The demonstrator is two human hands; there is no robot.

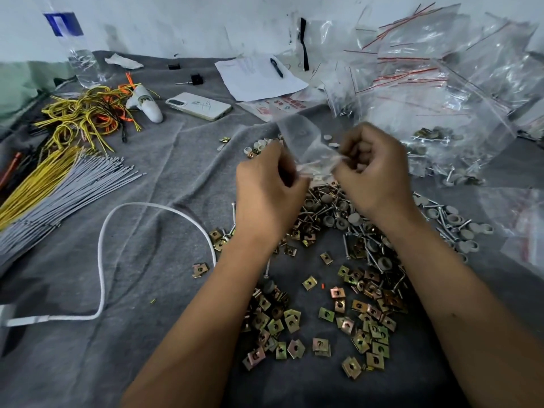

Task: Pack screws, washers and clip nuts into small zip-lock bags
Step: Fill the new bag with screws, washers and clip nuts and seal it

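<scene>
You've got a bag (306, 142) up at 12 o'clock over the screws (338, 213); left hand (265, 187) & right hand (374, 169) both pinch it. Looks like the opening/sealing step. Next: steady the mouth.

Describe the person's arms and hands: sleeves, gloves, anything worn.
Both forearms are bare to the frame's lower edge, with no sleeves in view. The left hand and right hand wear no gloves. No watch, ring or wristband shows.
</scene>
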